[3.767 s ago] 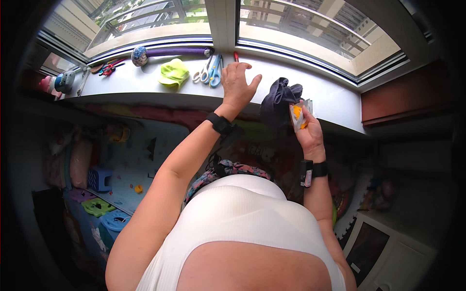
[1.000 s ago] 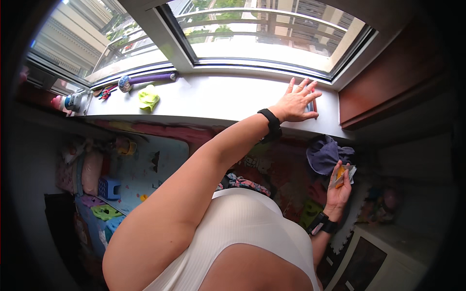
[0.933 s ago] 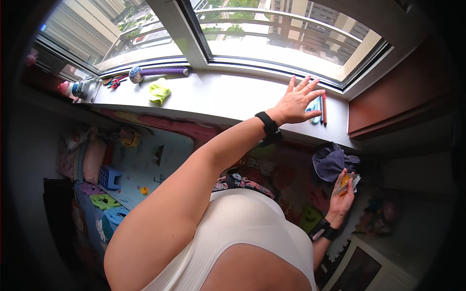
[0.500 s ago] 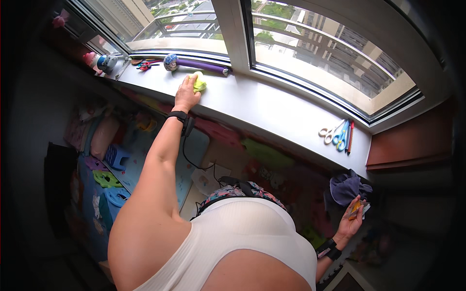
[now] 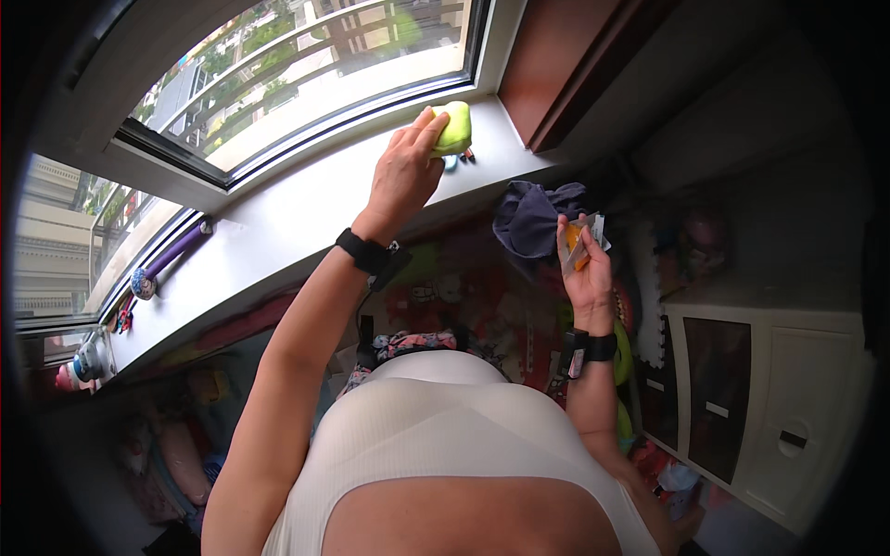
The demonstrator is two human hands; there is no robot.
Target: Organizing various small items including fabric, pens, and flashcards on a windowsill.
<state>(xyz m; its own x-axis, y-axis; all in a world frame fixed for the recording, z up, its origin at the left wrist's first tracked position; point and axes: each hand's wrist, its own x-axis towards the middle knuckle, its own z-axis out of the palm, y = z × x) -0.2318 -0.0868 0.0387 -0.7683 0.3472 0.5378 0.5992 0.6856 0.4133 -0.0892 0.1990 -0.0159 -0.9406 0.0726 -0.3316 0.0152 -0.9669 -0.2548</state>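
Bunched in my left hand (image 5: 405, 171) is a yellow-green cloth (image 5: 454, 128), held over the right end of the white windowsill (image 5: 306, 190). Just below the cloth show a blue scissors handle (image 5: 451, 163) and the ends of some pens (image 5: 468, 157); the hand and cloth hide the rest. My right hand (image 5: 590, 283) is raised off to the right, its fingers closed round a small flat orange-and-clear packet (image 5: 577, 243). A crumpled dark blue-purple cloth (image 5: 530, 222) lies beside that hand, near the sill's edge.
A purple stick with a patterned round end (image 5: 144, 284) lies at the sill's left, with a snowman-like figure (image 5: 91, 360) beyond it. A dark red wooden panel (image 5: 556, 74) bounds the sill on the right. At lower right stands a white cabinet (image 5: 807, 408).
The view has swung to the right. My left hand has carried the yellow-green cloth from beside the purple stick to the scissors and pens. My right hand still holds the packet.
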